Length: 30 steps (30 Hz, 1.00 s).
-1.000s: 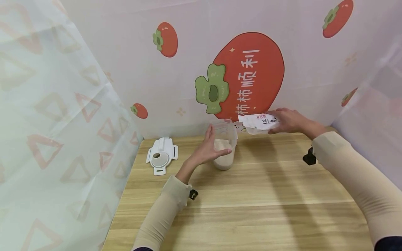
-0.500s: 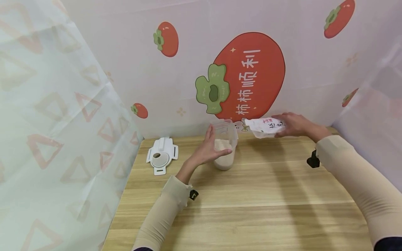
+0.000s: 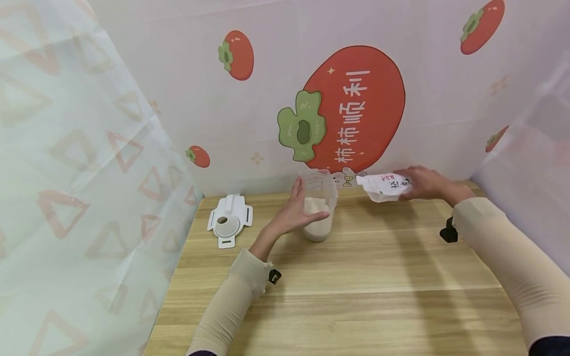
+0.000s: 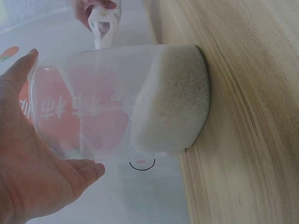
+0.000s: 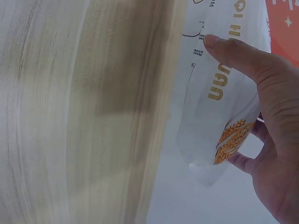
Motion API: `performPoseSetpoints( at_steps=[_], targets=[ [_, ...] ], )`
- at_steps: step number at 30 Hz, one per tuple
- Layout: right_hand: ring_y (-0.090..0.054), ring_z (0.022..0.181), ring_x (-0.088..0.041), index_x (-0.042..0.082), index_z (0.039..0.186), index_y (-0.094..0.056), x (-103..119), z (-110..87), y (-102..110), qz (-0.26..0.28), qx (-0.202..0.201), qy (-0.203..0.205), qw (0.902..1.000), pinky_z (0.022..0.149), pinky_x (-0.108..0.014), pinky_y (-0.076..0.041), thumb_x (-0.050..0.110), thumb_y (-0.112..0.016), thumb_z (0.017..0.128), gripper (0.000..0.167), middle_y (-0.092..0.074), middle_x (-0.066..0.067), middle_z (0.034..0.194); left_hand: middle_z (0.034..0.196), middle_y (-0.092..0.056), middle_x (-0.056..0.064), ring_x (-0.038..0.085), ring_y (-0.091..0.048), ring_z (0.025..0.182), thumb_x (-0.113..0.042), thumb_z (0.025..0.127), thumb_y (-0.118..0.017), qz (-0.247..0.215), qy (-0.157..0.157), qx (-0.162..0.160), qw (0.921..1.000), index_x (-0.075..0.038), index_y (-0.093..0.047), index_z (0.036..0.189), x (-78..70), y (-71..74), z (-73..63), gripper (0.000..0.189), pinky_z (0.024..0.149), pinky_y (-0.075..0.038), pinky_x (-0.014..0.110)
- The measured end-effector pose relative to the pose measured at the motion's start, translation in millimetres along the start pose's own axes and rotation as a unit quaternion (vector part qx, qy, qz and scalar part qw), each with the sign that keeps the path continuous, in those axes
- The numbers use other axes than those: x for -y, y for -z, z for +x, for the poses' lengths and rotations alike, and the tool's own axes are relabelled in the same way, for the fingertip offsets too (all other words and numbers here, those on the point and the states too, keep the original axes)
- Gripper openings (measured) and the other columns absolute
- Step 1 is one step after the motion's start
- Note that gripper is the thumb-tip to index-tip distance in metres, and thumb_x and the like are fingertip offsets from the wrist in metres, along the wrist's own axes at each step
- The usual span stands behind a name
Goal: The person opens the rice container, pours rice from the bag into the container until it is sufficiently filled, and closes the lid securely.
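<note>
A clear plastic canister (image 3: 321,218) stands upright on the table, its lower part filled with rice (image 4: 175,95) that slopes up one side. My left hand (image 3: 295,210) holds the canister near its rim, thumb on one side and fingers on the other. To the right, my right hand (image 3: 425,184) grips a white rice bag (image 3: 385,187), which lies tilted in the air above the table's back edge. Its mouth points left toward the canister. The right wrist view shows gold lettering and a printed grain ear on the bag, with my thumb and fingers on opposite sides.
A white lid (image 3: 229,221) with side flaps and a round part lies at the table's back left. A printed cloth backdrop (image 3: 249,113) rises right behind the wooden table (image 3: 338,291), and another hangs along the left.
My right hand has moved right and slightly down with the rice bag, away from the canister. My left hand and the canister stay where they were.
</note>
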State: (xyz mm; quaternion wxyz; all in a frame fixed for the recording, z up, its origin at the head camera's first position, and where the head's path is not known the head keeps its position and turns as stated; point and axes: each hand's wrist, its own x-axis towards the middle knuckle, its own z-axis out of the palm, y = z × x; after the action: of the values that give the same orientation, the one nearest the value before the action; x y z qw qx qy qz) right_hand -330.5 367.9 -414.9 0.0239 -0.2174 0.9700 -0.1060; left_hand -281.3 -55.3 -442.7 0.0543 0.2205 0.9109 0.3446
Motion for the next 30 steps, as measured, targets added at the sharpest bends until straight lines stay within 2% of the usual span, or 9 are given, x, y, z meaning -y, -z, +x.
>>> performPoseSetpoints(
  at_steps=[7,12,26,30],
  targets=[
    [-0.058,0.118,-0.048,-0.006,0.147,-0.055,-12.4,-5.3,-7.2,0.014,0.015,-0.009,0.9997,0.092,-0.067,-0.050,0.030,-0.094,0.077,0.088,-0.060,-0.035,0.134,0.178,0.013,0.009,0.036,-0.025,0.160,-0.068,0.088,-0.073,0.007,0.001,0.000,1.0000,-0.012,0.013,0.169,0.4,-0.2,0.0,0.131,0.119,-0.042,0.055],
    [-0.057,0.118,-0.048,-0.007,0.147,-0.054,-21.1,-8.6,-11.6,0.025,0.031,-0.023,0.9989,0.095,-0.068,-0.048,0.027,-0.093,0.078,0.086,-0.060,-0.035,0.135,0.178,0.013,0.009,0.035,-0.023,0.161,-0.068,0.088,-0.074,0.005,0.000,-0.001,1.0000,-0.012,0.012,0.169,1.5,-1.2,0.6,0.131,0.121,-0.040,0.054],
    [-0.061,0.111,-0.046,-0.013,0.140,-0.057,-41.3,-24.4,-18.8,0.021,0.036,-0.028,0.9988,0.092,-0.063,-0.050,0.018,-0.095,0.071,0.084,-0.064,-0.034,0.126,0.179,0.012,0.009,0.035,-0.021,0.161,-0.066,0.088,-0.075,0.006,0.003,-0.003,1.0000,-0.012,0.011,0.169,0.4,-1.0,0.2,0.130,0.122,-0.038,0.054],
    [-0.060,0.110,-0.047,-0.015,0.138,-0.057,-47.5,-30.1,-21.3,0.021,0.044,-0.036,0.9981,0.093,-0.066,-0.049,0.017,-0.094,0.072,0.083,-0.063,-0.036,0.126,0.178,0.012,0.010,0.034,-0.020,0.162,-0.064,0.088,-0.076,0.005,0.002,-0.001,1.0000,-0.011,0.011,0.169,-0.3,-0.3,-0.2,0.130,0.123,-0.036,0.053]
  ],
)
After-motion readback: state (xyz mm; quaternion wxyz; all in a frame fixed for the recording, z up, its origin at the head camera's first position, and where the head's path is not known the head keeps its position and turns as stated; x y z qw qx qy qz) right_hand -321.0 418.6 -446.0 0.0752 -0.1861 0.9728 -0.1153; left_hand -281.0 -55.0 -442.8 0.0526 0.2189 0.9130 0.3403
